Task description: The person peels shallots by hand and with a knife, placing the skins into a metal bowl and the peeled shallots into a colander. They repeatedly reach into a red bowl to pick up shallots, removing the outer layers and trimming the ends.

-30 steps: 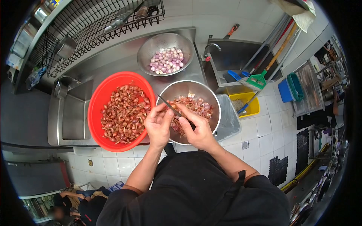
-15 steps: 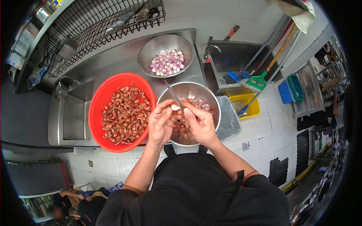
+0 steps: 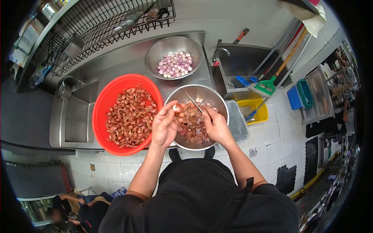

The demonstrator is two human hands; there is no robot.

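Between the fingertips of my left hand (image 3: 165,126) is a partly peeled shallot (image 3: 177,108). My right hand (image 3: 217,126) grips a knife (image 3: 193,101), its blade pointing up and left. Both hands are over a steel bowl (image 3: 224,104) that holds a heap of reddish-brown peelings (image 3: 194,128). On the left, a red basin (image 3: 99,116) is full of unpeeled shallots (image 3: 130,116). Behind the bowl stands a steel colander (image 3: 152,54) with peeled, pale purple shallots (image 3: 175,65) in it.
A steel sink (image 3: 79,120) is at the left, and a deeper sink (image 3: 243,62) with broom and brush handles stands at the right. A yellow tub (image 3: 264,112) sits on the tiled floor. A wire rack (image 3: 93,42) hangs above the counter. Other people (image 3: 85,211) are at lower left.
My right hand and the knife have moved right and slightly down, away from the shallot. My left hand still holds the shallot, now more visible. The view has shifted slightly.
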